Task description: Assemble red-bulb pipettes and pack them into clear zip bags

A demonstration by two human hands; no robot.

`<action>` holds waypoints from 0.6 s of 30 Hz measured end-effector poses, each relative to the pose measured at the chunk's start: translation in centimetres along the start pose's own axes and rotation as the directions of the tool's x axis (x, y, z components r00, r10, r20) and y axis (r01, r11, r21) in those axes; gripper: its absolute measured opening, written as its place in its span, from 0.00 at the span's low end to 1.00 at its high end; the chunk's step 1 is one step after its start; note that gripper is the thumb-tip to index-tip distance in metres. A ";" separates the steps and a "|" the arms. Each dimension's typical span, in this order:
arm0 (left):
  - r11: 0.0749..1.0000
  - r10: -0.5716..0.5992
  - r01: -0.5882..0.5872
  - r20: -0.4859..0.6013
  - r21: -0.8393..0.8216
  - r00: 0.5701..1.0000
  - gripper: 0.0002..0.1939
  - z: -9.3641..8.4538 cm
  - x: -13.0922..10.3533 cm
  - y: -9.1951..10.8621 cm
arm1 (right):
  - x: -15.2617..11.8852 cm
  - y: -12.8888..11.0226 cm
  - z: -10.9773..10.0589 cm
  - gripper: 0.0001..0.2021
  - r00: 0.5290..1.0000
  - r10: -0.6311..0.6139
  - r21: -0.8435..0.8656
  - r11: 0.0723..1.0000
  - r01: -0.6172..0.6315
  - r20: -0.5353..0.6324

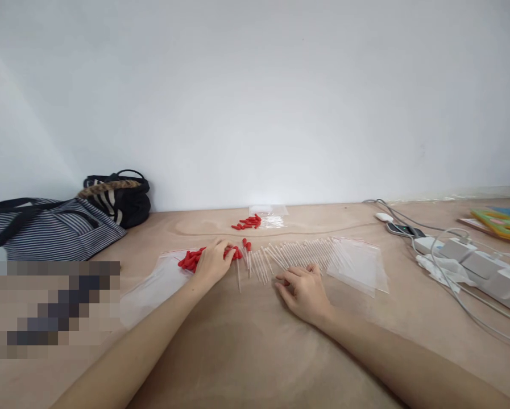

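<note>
My left hand [215, 261] has its fingers closed round the red rubber bulb of a dropper [239, 278], whose thin clear stem points toward me. Under and beside that hand lies a heap of red rubber bulbs [189, 260] on a clear plastic bag. Just to the right are a couple of droppers with red bulbs [247, 245]. My right hand [306, 292] rests on the table with loosely bent fingers, thumb and forefinger slightly apart, and I see nothing in it. Its fingertips are close to the near ends of a long row of clear dropper tubes [297, 254].
Clear plastic bags [363, 267] lie at the row's right end. Farther back are more red bulbs [247, 222] and thin tubes [273, 221]. A power strip with chargers and cables [476, 261] runs along the right. Striped bag [67, 227] and black bag [129, 201] stand left, by the wall.
</note>
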State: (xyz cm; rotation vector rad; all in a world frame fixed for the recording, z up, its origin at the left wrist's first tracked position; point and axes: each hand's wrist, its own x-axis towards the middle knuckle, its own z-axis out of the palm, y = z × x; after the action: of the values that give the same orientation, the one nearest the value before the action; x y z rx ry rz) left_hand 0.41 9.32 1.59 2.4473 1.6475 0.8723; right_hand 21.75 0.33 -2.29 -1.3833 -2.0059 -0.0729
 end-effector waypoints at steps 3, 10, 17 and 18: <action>0.996 0.074 -0.073 -0.020 0.054 0.997 0.06 -0.6 -0.8 -0.9 | 0.5 0.1 0.4 0.07 0.998 0.057 -0.086 0.995 -0.058 -0.019; 0.945 0.240 -0.231 -0.011 0.233 0.971 0.09 -0.4 -1.6 -1.7 | 2.2 -0.3 1.6 0.08 0.998 0.058 -0.135 0.989 -0.059 -0.008; 0.966 0.164 -0.172 0.056 0.193 0.985 0.05 -0.2 -1.0 -1.5 | 2.7 -0.7 1.8 0.11 0.992 0.082 -0.210 0.976 -0.061 0.092; 0.967 0.159 -0.167 0.057 0.191 0.986 0.05 -0.3 -1.0 -1.6 | 2.8 -0.8 1.8 0.12 0.989 0.108 -0.220 0.972 -0.084 0.101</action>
State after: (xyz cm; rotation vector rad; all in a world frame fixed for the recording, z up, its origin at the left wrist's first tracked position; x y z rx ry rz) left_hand -1.32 9.07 0.82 2.7458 1.6072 0.7010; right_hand 19.66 2.95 -1.82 -1.6526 -2.0678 -0.1767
